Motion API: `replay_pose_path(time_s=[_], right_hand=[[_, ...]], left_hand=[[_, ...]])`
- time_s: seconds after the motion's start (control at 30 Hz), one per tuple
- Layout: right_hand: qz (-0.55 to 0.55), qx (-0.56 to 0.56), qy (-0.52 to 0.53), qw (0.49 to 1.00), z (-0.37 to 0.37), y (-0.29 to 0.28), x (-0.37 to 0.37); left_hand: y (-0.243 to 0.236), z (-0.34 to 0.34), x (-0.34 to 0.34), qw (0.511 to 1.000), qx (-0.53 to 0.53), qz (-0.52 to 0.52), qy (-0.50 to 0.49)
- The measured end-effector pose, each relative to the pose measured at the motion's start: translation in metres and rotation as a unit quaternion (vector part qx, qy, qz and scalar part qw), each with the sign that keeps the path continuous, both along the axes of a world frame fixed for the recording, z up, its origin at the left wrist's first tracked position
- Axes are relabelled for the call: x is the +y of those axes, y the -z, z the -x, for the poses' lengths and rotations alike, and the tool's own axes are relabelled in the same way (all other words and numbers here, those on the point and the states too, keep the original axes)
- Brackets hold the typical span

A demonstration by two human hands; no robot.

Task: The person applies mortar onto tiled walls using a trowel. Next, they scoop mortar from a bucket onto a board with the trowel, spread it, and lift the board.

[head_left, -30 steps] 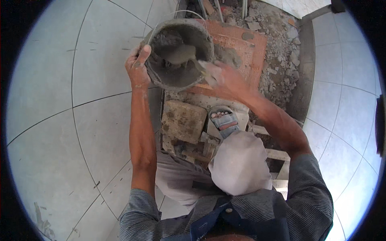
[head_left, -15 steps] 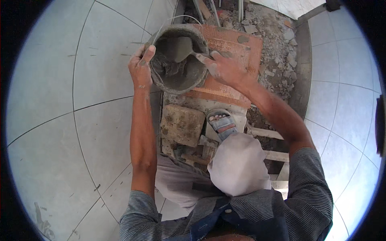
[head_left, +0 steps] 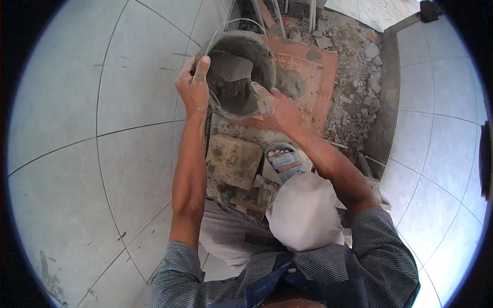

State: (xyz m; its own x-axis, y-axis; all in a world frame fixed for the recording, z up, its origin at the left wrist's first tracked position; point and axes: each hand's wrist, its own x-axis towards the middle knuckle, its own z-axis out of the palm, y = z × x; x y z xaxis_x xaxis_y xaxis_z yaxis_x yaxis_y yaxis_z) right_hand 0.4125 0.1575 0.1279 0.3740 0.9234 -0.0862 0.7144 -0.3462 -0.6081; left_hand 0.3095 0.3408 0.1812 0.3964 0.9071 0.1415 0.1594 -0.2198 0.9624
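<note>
A grey, mortar-smeared bucket (head_left: pixel 265 55) is tipped toward me, its thin wire handle raised on the far side. My left hand (head_left: pixel 194 88) grips its left rim, thumb uppermost. Inside, a trowel (head_left: pixel 232 67) shows its mortar-coated blade above the wet grey mortar (head_left: pixel 237 98). The trowel's handle end is in my right hand (head_left: pixel 276 106), which is closed around it at the bucket's right rim. Under and beside the bucket lies an orange textured tile (head_left: pixel 325 84), with a patch of wet mortar (head_left: pixel 289 82) to the right of the bucket.
Broken rubble (head_left: pixel 354 84) lies along the right, beside a grey ledge (head_left: pixel 389 95). A worn stone block (head_left: pixel 233 160) sits before my sandalled foot (head_left: pixel 283 159). Large white tiles (head_left: pixel 56 97) cover the left side. Thin poles (head_left: pixel 312 15) stand at the far end.
The bucket and my left hand have shifted slightly right. My right hand has drawn nearer with the trowel, whose blade has turned. A mortar patch now shows on the orange tile.
</note>
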Motion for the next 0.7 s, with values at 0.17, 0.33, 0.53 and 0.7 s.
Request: replay_pose_path(time_s=[0.17, 0.33, 0.53, 0.7], right_hand=[[0.070, -0.034, -0.030, 0.997, 0.006, -0.024, -0.013], [0.052, -0.081, -0.092, 0.991, -0.012, -0.044, -0.013], [-0.020, -0.080, 0.001, 0.997, 0.005, 0.012, -0.028], [-0.022, -0.062, -0.033, 0.997, -0.012, -0.008, -0.009]], left_hand=[[0.010, 0.004, -0.010, 0.998, 0.019, 0.004, -0.056], [0.012, 0.000, -0.018, 1.000, 0.026, -0.018, -0.004], [0.001, 0.006, -0.018, 1.000, -0.013, 0.006, -0.021], [-0.005, 0.008, -0.015, 1.000, 0.004, -0.007, -0.010]])
